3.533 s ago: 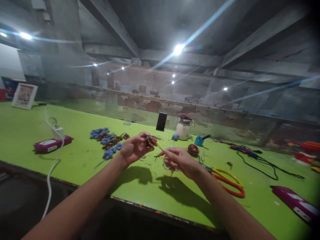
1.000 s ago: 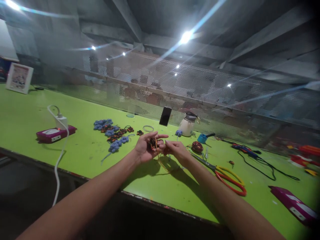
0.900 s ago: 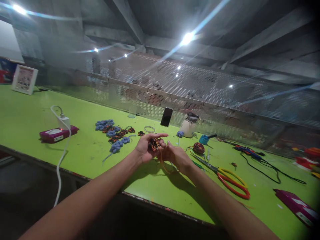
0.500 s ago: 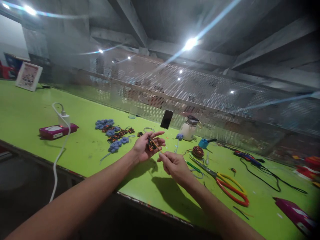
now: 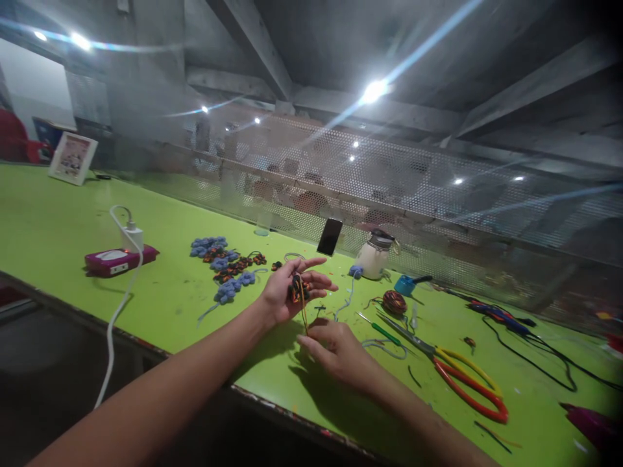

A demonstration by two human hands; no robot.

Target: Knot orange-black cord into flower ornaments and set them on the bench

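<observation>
A small black-and-orange crochet piece (image 5: 296, 289) rests in my left hand (image 5: 282, 295), under the thumb, with the other fingers stretched out. Below and right of it, my right hand (image 5: 335, 350) pinches the orange yarn strand (image 5: 304, 314) that runs down from the piece. To the left lie blue crochet flowers (image 5: 235, 285) and dark orange-black ones (image 5: 238, 266). Right of my hands are a green-handled crochet hook (image 5: 386, 333), large scissors (image 5: 438, 355) with red and yellow handles, and a ball of dark variegated yarn (image 5: 394, 302).
The green table (image 5: 160, 311) carries a purple power strip (image 5: 119, 261) with a white cable at left. A phone (image 5: 329, 236) leans near the perforated screen (image 5: 311, 168). Farther right are a pale jar (image 5: 374, 256), a blue container (image 5: 405, 285) and black cords (image 5: 528, 360).
My right hand has moved down toward the table edge, drawing the strand out from the crochet piece. The camera view has shifted slightly left.
</observation>
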